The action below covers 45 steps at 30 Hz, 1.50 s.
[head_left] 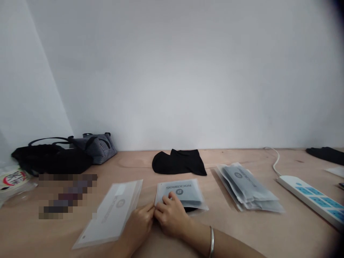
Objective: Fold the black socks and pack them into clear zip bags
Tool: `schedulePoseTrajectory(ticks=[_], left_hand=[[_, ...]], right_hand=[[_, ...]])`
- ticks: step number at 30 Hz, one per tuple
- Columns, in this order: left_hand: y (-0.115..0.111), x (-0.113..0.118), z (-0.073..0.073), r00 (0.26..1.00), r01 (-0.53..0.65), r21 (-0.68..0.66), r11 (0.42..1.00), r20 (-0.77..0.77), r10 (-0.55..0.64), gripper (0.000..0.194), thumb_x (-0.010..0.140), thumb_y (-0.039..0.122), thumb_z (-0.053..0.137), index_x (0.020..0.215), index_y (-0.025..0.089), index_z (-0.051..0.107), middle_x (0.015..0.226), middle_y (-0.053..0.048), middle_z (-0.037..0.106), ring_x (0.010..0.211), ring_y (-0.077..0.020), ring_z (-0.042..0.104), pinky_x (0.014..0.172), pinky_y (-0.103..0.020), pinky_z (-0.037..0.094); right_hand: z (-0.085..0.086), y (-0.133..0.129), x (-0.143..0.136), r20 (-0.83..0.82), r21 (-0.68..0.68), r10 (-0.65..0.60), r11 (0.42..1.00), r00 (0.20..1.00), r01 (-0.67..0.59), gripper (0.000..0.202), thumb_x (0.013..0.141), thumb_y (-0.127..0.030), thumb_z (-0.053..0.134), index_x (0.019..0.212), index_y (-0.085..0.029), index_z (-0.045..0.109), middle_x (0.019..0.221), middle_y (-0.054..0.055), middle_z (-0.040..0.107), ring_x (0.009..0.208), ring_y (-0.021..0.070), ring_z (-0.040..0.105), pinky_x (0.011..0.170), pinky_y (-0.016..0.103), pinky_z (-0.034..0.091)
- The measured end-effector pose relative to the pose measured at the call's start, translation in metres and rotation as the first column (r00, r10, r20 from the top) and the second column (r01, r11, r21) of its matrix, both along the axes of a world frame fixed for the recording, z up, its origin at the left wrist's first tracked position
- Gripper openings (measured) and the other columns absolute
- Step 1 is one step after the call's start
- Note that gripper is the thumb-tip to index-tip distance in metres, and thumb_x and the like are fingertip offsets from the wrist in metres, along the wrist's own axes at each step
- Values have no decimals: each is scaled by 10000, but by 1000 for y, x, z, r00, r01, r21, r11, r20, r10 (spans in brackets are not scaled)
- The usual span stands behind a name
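Observation:
In front of me lies a frosted plastic bag (197, 195) printed ROCKBROS, its lettering upside down from here. Dark fabric shows through it, and a bit of black cloth (190, 209) shows at its near edge. My left hand (141, 222) is closed, its fingertips pinching the bag's left edge. Right beside it, my right hand (172, 216) has curled fingers gripping the same edge; a silver bangle (212, 242) circles that wrist. Exactly how the fingertips hold the plastic is partly hidden. A flat, pale ROCKBROS bag (110, 211) lies to the left, partly behind my left hand.
Folded black cloth (178, 163) lies near the wall. Several filled bags form a pile (248, 188) on the right, by a white power strip (311, 197) with a cable. Dark and striped bags (100, 148) stand back left. More black cloth (326, 155) lies far right.

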<state>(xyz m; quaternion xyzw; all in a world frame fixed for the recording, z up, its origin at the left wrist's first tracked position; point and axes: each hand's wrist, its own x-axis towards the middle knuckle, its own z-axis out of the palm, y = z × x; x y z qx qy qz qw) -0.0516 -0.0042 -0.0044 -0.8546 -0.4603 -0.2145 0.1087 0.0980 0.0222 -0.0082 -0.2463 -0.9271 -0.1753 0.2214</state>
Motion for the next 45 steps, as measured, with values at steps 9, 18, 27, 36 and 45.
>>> schedulePoseTrajectory(ticks=[9, 18, 27, 36, 45], left_hand=[[-1, 5, -2, 998, 49, -20, 999, 46, -48, 294, 799, 111, 317, 770, 202, 595, 765, -31, 627, 615, -137, 609, 560, -209, 477], [-2, 7, 1, 993, 46, -54, 997, 115, -40, 278, 801, 130, 334, 729, 210, 591, 711, -19, 606, 615, -138, 602, 563, -221, 481], [10, 36, 26, 989, 112, -166, 980, 110, -94, 421, 781, 122, 376, 1191, 193, 438, 1294, -68, 443, 1204, -220, 371, 998, -437, 304], [40, 65, -4, 998, -23, -395, 918, -62, -2, 580, 913, 460, 126, 1355, 98, 228, 1427, -112, 176, 1310, -212, 110, 1062, -407, 141], [45, 60, -7, 986, 63, -428, 902, 167, 10, 566, 893, 487, 225, 1315, 126, 331, 1389, -84, 290, 1283, -190, 236, 1045, -378, 210]], right_hand=[[-6, -10, 92, 9, -6, -118, 993, 993, 118, 164, 828, -169, 442, 699, -194, 540, 726, 27, 544, 744, 182, 434, 758, 389, 296], [-5, -28, 165, -5, -70, -328, 943, 945, 326, 215, 800, -103, 396, 684, -195, 551, 710, 41, 532, 721, 182, 438, 758, 396, 282], [37, -7, 141, -142, -377, -193, 917, 971, 127, 370, 825, -364, 440, 1135, -171, 498, 1066, 102, 551, 983, 219, 475, 864, 379, 336], [15, 20, 106, 135, -555, -125, 812, 983, 180, 631, 887, -517, 186, 1387, -142, 99, 1427, 111, 152, 1310, 212, 95, 1054, 437, 38], [17, 20, 109, 128, -655, -82, 741, 988, 146, 905, 735, -662, 409, 1386, -168, 20, 1436, 127, 54, 1306, 273, 55, 1044, 467, 42]])
